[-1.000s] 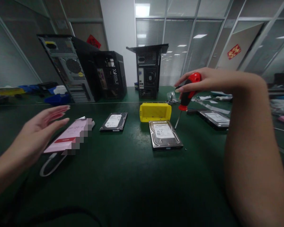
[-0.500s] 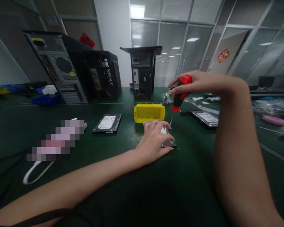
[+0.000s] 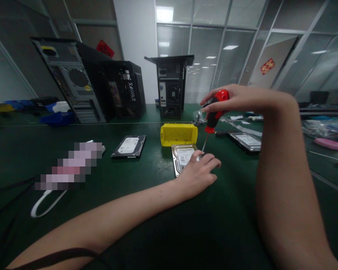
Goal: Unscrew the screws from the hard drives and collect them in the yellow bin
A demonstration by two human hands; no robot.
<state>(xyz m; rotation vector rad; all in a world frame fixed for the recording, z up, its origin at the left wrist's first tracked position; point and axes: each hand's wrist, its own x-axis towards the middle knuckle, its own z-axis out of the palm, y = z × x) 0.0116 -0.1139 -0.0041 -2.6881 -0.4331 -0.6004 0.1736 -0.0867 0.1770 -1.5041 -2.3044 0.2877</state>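
A hard drive (image 3: 183, 154) with a white label lies on the green table in front of me. My left hand (image 3: 199, 174) rests palm down across its right part, fingers apart and loosely bent, reaching past the right edge onto the table. That side of the drive is hidden beneath it. Above and to the right, my right hand (image 3: 228, 98) grips the red and black handle of a screwdriver (image 3: 213, 119) from the top. The shaft slants down to the drive's right edge; its tip is hidden behind my left fingers.
A yellow bin (image 3: 178, 135) stands just behind the drive. More hard drives lie to the left (image 3: 129, 146) and right (image 3: 245, 142). Computer cases (image 3: 171, 88) line the back. A blurred-out pink item (image 3: 70, 167) with a white strap is at left, a pink piece (image 3: 329, 143) at far right.
My left hand has slid right and toward me across the drive, uncovering its label and left side. The right hand and screwdriver hold about the same place.
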